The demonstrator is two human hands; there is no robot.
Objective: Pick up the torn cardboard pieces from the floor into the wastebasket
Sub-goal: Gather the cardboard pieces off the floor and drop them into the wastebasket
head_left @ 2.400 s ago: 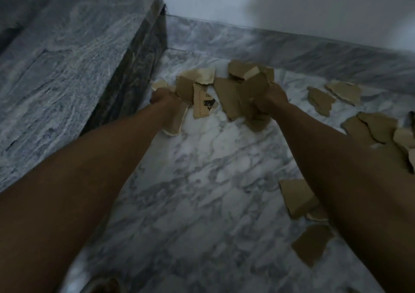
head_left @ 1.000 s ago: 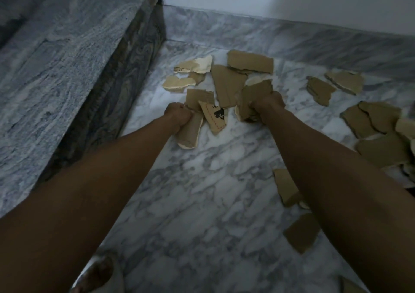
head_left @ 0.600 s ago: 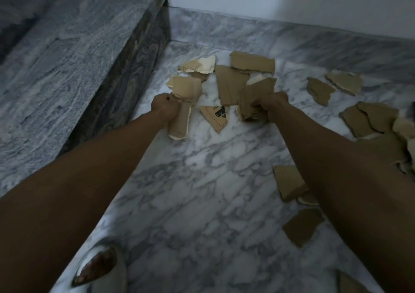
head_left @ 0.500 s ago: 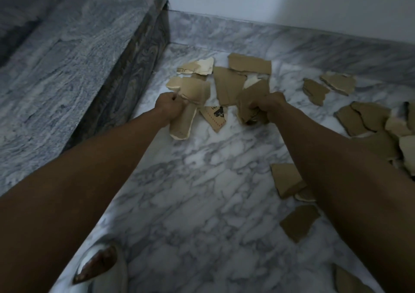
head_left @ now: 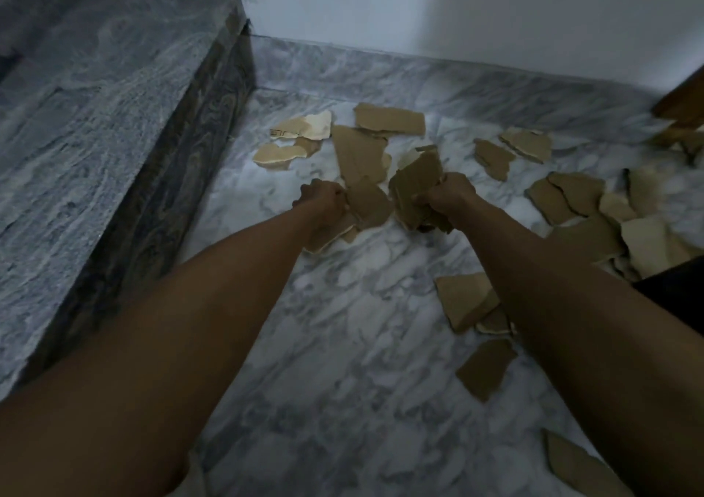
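Left hand (head_left: 322, 201) is clutching a few torn cardboard pieces (head_left: 367, 203); right hand (head_left: 447, 197) is gripping a thicker bundle (head_left: 415, 188). More scraps (head_left: 388, 118) are lying scattered across the marble floor (head_left: 343, 344).

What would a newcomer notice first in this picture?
Two bare arms reach to mid-frame, where the left hand and right hand each grip a bundle of torn cardboard. More brown pieces lie scattered over the grey marble floor, mostly towards the right.
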